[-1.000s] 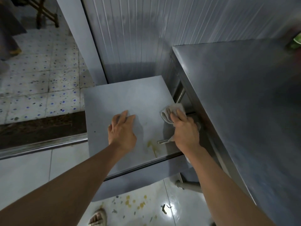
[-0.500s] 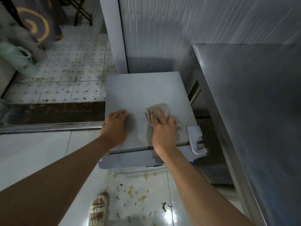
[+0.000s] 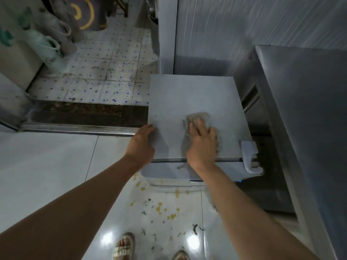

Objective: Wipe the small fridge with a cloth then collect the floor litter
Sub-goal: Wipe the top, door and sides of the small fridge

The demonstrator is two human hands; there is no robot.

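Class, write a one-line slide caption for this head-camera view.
Right hand presses a cloth on the small fridge; left hand steadies its edge.

- A steel counter (image 3: 308,113) fills the right side
- A pale green bucket (image 3: 44,46) stands upper left on the blue-dotted tiles (image 3: 105,79)
- A dark cloth with a yellow swirl (image 3: 84,13) hangs at the top

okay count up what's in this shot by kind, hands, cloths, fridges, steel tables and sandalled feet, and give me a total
Hands: 2, the left hand on the fridge's left edge, the right hand pressing the cloth
Cloths: 1, the cloth
Fridges: 1, the small fridge
Steel tables: 1, the steel table
Sandalled feet: 2, left foot, right foot
Total: 7
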